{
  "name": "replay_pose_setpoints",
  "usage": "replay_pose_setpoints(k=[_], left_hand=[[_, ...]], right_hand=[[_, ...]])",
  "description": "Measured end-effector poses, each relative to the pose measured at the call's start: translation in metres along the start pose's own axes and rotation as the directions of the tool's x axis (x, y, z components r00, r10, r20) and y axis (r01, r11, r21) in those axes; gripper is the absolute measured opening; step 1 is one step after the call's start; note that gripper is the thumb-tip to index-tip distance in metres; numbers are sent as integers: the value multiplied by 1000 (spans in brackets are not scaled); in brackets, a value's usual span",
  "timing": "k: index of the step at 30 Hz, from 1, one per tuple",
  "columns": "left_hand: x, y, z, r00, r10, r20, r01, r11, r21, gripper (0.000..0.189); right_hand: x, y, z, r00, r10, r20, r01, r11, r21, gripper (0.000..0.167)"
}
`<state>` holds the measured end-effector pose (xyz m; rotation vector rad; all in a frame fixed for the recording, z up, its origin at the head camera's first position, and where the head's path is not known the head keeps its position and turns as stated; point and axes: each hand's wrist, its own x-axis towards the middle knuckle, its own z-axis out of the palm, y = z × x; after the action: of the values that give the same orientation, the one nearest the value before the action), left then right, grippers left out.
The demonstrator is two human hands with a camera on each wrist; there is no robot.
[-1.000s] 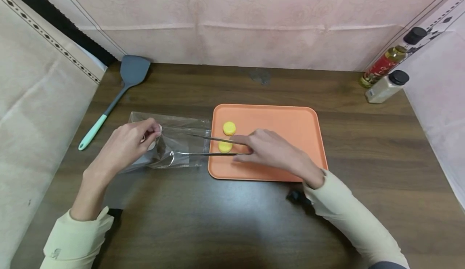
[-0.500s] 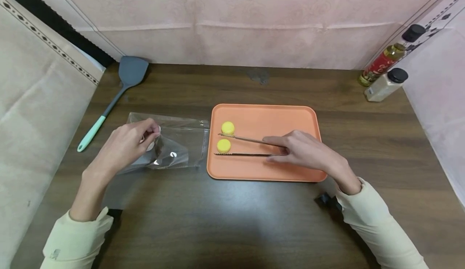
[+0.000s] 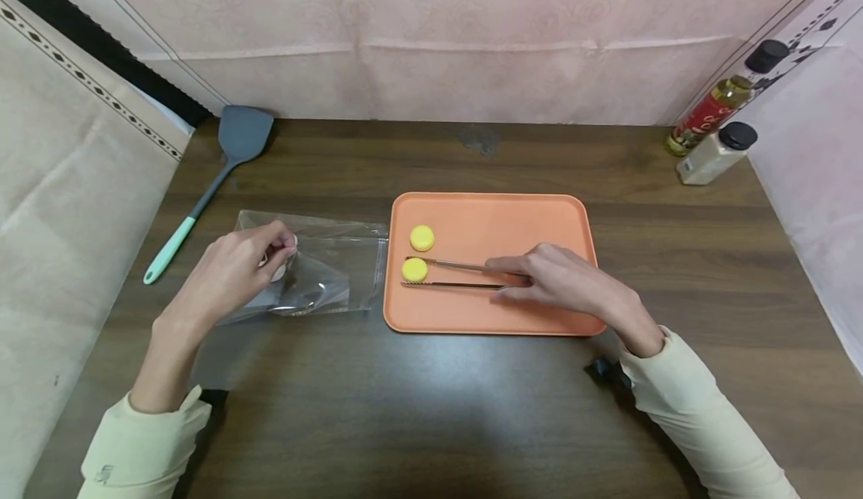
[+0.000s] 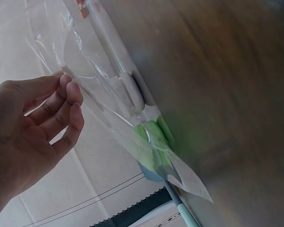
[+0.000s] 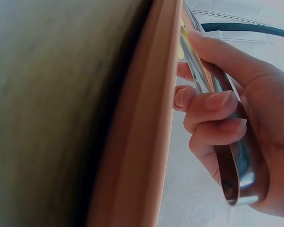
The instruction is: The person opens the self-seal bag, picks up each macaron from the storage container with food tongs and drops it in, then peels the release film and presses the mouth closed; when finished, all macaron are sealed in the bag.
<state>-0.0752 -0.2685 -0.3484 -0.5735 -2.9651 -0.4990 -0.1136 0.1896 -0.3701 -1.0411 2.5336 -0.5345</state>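
Observation:
My left hand [image 3: 232, 270] pinches the clear plastic bag [image 3: 360, 255] between thumb and fingertips. In the left wrist view, white and green pieces [image 4: 154, 132] show through the film. On the orange tray [image 3: 509, 222] lie two yellow round pieces: a far one [image 3: 422, 238] and a near one [image 3: 414, 270]. Metal tongs [image 3: 461, 285] are gripped in my right hand [image 3: 562, 282], thumb on one arm and fingers on the other. Their tips stand on either side of the near yellow piece; whether both touch it I cannot tell.
A spatula [image 3: 210, 188] with a grey blade and mint handle lies left of the bag. At the back right stand an oil bottle [image 3: 708, 118] and a black-capped jar [image 3: 716, 156]. A cloth wall [image 3: 472, 57] rises behind the table [image 3: 431, 409].
My right hand has drawn the tongs out of the bag and rightward over the tray. The tips have since narrowed around the near yellow piece. My left hand stays at the bag.

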Motion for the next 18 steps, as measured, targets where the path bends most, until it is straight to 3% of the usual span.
replay_pose_setpoints(k=[18], left_hand=[[0, 1, -2, 999, -23, 22, 23, 1000, -4, 5]], right_hand=[[1, -1, -3, 996, -95, 5, 95, 995, -10, 30]])
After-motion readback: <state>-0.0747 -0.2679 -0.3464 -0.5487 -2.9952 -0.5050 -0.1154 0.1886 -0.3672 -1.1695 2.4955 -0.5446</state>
